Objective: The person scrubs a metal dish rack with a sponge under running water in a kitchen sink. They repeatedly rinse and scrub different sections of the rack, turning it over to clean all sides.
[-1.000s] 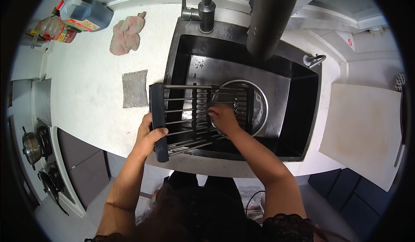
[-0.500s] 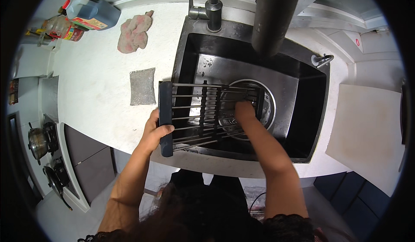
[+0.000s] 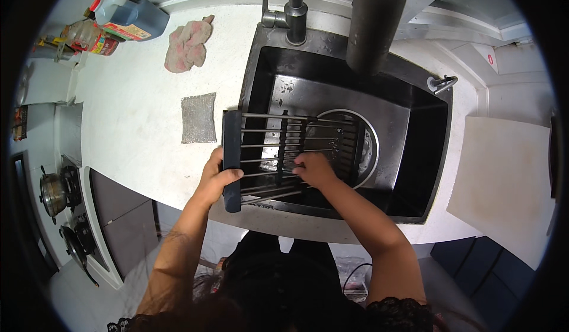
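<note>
A dish rack (image 3: 233, 133) with metal rods and a black end bar lies tilted over the left side of the dark sink (image 3: 379, 104). My left hand (image 3: 217, 179) grips the end bar at the sink's left edge, thumb on top. Over the rods, near the middle of the rack, is my right hand (image 3: 317, 169), its fingers drawn together. Whatever those fingers hold, if anything, is too small or hidden to make out. Beneath the rack's right end sits a round metal-rimmed vessel (image 3: 376, 149) in the sink, partly covered by the rods.
Behind the sink stands a faucet (image 3: 296, 21); a thick dark pipe (image 3: 373, 29) hangs beside it. On the left counter lie a silvery square pad (image 3: 199, 118) and a crumpled cloth (image 3: 189, 44), with a jug (image 3: 133, 19) farther back. A pale board (image 3: 501, 178) is at the right.
My right hand has moved left along the rack, from its right end toward the middle. My left hand keeps its grip, and the rack appears slightly farther right.
</note>
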Demonstrator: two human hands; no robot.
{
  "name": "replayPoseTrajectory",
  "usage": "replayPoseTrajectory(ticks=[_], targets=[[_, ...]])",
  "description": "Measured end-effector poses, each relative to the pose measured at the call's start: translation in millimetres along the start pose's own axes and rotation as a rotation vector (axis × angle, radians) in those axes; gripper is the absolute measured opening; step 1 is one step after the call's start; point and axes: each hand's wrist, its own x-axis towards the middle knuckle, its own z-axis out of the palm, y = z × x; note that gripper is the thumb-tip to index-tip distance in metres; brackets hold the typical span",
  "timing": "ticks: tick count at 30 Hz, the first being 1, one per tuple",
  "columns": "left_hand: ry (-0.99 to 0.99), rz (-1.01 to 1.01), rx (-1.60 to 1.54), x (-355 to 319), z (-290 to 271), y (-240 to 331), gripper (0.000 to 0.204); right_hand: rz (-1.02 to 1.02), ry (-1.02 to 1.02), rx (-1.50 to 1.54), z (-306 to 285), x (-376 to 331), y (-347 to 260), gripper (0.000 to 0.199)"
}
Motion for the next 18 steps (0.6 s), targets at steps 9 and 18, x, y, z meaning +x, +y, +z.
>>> replayPoseTrajectory(ticks=[9, 18], targets=[[0.015, -0.069, 0.037, -1, 4, 4, 0.061, -0.061, -0.117, -0.147, 3, -3, 11, 0.020], [0.002, 0.019, 0.012, -3, 8, 5, 0.038, 0.085, -0.196, -0.124, 15, 3, -21, 0.031]])
